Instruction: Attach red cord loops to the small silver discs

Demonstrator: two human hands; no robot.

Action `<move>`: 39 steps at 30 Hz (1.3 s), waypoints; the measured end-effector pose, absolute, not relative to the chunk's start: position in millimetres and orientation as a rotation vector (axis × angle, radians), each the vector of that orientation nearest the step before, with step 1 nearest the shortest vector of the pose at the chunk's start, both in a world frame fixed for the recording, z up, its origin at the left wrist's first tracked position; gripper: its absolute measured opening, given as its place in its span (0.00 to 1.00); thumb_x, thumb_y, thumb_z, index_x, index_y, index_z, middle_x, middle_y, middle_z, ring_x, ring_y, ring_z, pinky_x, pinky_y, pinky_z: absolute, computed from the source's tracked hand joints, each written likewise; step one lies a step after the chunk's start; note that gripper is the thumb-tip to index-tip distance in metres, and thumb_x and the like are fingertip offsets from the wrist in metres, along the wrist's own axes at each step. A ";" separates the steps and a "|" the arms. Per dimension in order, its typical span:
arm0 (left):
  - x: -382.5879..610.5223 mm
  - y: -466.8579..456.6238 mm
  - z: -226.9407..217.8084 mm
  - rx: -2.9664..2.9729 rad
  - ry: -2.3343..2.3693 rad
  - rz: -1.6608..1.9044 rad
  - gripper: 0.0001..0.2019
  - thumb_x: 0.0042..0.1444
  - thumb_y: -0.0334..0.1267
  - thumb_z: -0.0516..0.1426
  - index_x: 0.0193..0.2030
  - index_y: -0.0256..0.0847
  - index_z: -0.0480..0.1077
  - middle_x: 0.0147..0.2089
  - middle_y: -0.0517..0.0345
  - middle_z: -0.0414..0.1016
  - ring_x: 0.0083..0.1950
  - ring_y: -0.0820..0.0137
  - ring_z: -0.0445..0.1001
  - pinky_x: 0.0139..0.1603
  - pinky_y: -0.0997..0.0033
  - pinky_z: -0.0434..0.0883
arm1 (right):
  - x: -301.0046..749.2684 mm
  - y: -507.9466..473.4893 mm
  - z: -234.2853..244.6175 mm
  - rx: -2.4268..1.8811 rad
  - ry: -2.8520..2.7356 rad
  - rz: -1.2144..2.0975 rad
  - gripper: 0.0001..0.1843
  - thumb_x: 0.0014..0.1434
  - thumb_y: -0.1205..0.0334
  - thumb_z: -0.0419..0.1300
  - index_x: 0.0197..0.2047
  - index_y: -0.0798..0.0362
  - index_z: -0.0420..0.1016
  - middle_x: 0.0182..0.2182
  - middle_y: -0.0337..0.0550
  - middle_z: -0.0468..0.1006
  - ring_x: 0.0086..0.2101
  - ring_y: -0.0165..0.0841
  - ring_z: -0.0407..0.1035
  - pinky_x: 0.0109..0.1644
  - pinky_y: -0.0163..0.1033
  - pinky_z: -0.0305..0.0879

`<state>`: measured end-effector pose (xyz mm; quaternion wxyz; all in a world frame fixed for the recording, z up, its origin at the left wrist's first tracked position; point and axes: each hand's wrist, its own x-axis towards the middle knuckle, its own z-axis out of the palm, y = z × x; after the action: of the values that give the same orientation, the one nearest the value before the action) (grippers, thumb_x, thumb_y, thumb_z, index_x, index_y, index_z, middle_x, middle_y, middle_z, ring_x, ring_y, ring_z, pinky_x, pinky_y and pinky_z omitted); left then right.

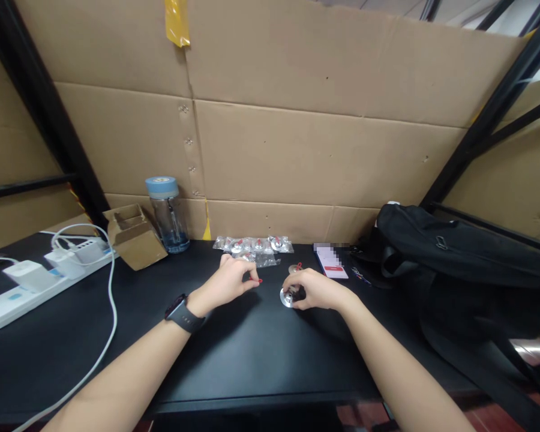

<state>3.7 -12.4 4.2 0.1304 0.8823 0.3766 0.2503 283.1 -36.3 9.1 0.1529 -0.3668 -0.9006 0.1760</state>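
My left hand, with a dark watch on the wrist, pinches a small red loop-shaped piece just above the black table. To its right, my right hand grips a shiny round metal disc by its edge. The fingers cover part of that disc. Just behind the right hand lies another round piece with a red loop on it. Clear plastic packets holding silver discs with red parts lie at the back, beyond the left hand.
An open cardboard box and a blue-lidded bottle stand back left. A white power strip with chargers and a looping cable lies left. A phone-like flat item and a black backpack are on the right.
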 end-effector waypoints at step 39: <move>37.2 -41.8 -1.6 2.541 1.321 1.392 0.05 0.63 0.35 0.59 0.36 0.47 0.77 0.48 0.55 0.75 0.54 0.60 0.69 0.48 0.57 0.55 | 229.2 -48.5 -13.3 -0.748 -1.467 1.223 0.20 0.51 0.60 0.74 0.43 0.50 0.70 0.56 0.49 0.78 0.48 0.43 0.79 0.55 0.50 0.76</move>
<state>37.2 -41.8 -1.6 -0.0212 0.7978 0.4147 0.4371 229.2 -48.5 -13.3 0.5186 -0.3117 -0.6117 0.5097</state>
